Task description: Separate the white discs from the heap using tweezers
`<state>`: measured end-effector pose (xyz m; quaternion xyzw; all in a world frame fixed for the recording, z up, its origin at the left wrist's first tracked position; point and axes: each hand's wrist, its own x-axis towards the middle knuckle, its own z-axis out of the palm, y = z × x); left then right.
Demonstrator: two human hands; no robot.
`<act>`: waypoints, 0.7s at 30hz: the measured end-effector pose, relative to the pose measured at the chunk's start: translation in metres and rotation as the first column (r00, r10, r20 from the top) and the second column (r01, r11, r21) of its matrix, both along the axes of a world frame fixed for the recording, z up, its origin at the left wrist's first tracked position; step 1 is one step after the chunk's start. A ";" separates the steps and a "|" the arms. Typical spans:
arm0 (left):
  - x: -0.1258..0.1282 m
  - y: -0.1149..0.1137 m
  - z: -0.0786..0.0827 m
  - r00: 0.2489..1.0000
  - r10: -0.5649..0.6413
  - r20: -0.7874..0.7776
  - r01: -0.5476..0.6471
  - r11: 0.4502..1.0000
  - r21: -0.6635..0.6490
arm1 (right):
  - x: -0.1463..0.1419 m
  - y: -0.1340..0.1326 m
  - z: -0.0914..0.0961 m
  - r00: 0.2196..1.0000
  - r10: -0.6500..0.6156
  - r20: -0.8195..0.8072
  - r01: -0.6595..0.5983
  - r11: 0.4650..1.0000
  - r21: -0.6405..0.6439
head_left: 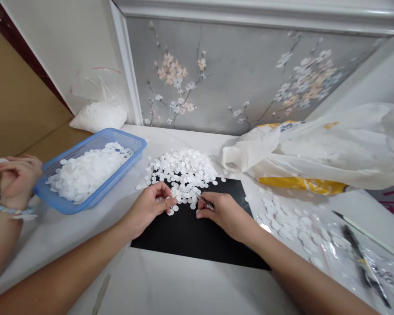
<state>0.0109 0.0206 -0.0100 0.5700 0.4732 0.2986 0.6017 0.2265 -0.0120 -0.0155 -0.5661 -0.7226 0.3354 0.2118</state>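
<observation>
A heap of small white round discs (pixel 185 166) spreads over the back of a black sheet (pixel 190 236). At the heap's front left edge is my left hand (pixel 151 203), thumb and fingers drawn together; whatever is between the fingertips is too small to make out. A few loose discs lie just under those fingers. My right hand (pixel 218 210) is closed around a small slim metal tool (pixel 208 203), which looks like tweezers and is mostly covered by the fingers. Its tip points toward the discs at the heap's front right.
Left stands a blue basket (pixel 110 190) of discs, with another person's hand (pixel 19 179) beside it. Behind it leans a clear bag (pixel 98 116) of white pieces. A large plastic bag (pixel 315 153), scattered discs (pixel 285 221) and a black pen (pixel 364 262) lie right.
</observation>
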 end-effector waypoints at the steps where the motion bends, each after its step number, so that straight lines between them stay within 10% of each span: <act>1: 0.000 0.000 0.001 1.000 0.007 0.007 -0.007 1.000 -0.010 | 0.000 0.000 0.000 1.000 0.018 0.007 -0.018 1.000 0.010; 11: 0.003 0.000 0.003 0.998 0.032 0.058 -0.027 0.996 -0.088 | -0.007 -0.005 -0.006 0.996 0.027 -0.080 -0.016 0.991 0.135; 21: -0.001 0.003 0.001 0.996 0.026 0.089 -0.020 0.998 -0.061 | 0.005 -0.003 0.003 0.974 0.116 -0.194 -0.132 0.989 -0.072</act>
